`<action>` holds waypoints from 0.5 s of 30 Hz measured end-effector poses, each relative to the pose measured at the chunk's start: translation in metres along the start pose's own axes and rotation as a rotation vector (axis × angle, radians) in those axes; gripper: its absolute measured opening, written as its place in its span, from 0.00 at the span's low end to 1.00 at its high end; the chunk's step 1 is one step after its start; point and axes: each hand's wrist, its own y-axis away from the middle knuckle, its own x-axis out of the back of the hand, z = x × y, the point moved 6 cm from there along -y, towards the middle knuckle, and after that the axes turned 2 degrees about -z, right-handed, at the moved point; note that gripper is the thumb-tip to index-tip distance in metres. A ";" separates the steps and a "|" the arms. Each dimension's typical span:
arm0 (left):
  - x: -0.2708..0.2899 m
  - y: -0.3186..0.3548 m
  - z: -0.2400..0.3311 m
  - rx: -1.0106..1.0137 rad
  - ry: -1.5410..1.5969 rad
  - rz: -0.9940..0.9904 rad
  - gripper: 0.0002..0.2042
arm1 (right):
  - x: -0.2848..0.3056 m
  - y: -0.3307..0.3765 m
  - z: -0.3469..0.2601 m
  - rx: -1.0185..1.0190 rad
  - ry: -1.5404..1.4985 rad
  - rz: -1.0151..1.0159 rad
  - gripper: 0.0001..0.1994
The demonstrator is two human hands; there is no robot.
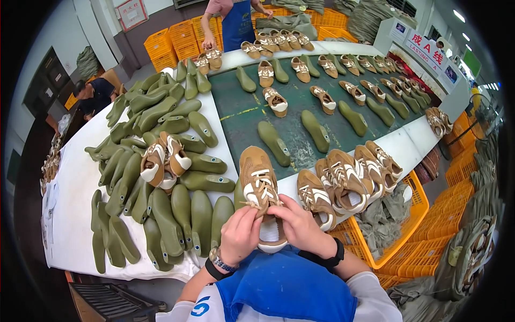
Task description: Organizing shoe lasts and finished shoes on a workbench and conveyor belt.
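taking the held shoe as the centre of the clock and going from left to right, a heap of green shoe lasts (155, 114) lies on the white desk (75, 206) between nine and ten o'clock, and some loose brown shoes (153, 162) rest on top of this heap. at seven o'clock is the left hand (240, 235), which pinches the lace and tongue area with thumb and fingers. the held shoe (260, 187), brown with white stripes, is at the near edge of the desk, its toe pointing to twelve o'clock and its opening turned to the person; whether its sole rests on something, i cannot tell. the right hand (302, 229), between four and five o'clock, grasps the same area from the other side, its thumb near the left one. the step in hand seems to be the arranging of lace and tongue; whether a knot is made, the fingers hide. the next move calls, in my judgement, for an even pull from both hands, with the tongue kept straight. at one o'clock extends the green belt (238, 131), near three o'clock stands a row of similar shoes (343, 177), and below them, toward four o'clock, an orange crate (407, 231) holds grey cloth.
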 end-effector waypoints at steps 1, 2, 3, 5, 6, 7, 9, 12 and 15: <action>0.003 0.001 0.002 -0.017 -0.020 0.016 0.06 | -0.001 -0.001 0.002 0.050 -0.011 -0.012 0.20; 0.004 0.000 0.002 -0.016 -0.020 0.014 0.06 | -0.001 -0.002 0.001 0.099 -0.022 -0.023 0.19; 0.006 -0.001 -0.002 0.034 0.006 0.013 0.06 | -0.002 -0.001 -0.001 0.093 -0.002 -0.058 0.15; 0.007 -0.007 -0.012 0.139 0.088 0.007 0.06 | -0.007 0.003 0.006 0.077 -0.051 -0.094 0.13; 0.006 -0.008 -0.013 0.136 0.091 0.003 0.06 | -0.012 0.005 0.010 0.063 -0.103 -0.134 0.12; 0.005 -0.007 -0.016 0.135 0.108 -0.005 0.06 | -0.012 0.006 0.010 0.067 -0.105 -0.105 0.11; 0.001 -0.006 -0.018 0.182 0.169 0.017 0.10 | -0.007 0.003 0.009 0.032 -0.103 -0.050 0.12; -0.006 -0.016 -0.004 0.007 -0.092 -0.201 0.16 | 0.001 0.002 0.009 0.040 -0.028 0.061 0.16; -0.010 -0.015 0.009 0.025 -0.177 -0.293 0.21 | 0.009 0.007 0.013 -0.011 -0.126 0.233 0.19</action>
